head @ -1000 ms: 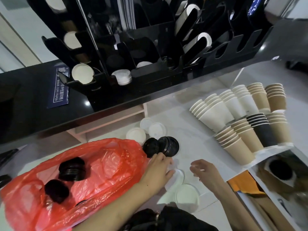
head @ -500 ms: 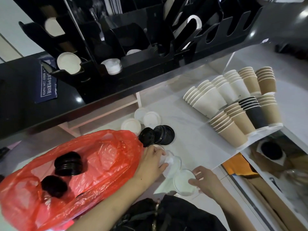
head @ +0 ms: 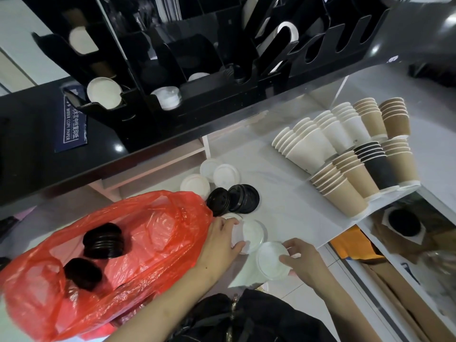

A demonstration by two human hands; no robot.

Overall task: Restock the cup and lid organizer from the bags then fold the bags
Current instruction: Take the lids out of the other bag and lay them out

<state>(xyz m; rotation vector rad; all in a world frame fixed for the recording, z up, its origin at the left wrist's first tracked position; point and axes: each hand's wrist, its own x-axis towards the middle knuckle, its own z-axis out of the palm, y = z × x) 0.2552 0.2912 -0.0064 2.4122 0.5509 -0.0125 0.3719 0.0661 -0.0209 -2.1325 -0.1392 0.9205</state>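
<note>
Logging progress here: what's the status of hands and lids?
Left hand grips white lids. Right hand holds another white lid stack. Black lids lie in red bag. Nothing in the way.

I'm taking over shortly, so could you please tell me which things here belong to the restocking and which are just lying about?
Job: red bag, white lids, black lids, cup stacks, organizer.
Lying about: copy paper pack, black backpack, cardboard.

1 red bag [head: 153,243], 8 cup stacks [head: 345,154], 2 hands [head: 219,243].
</note>
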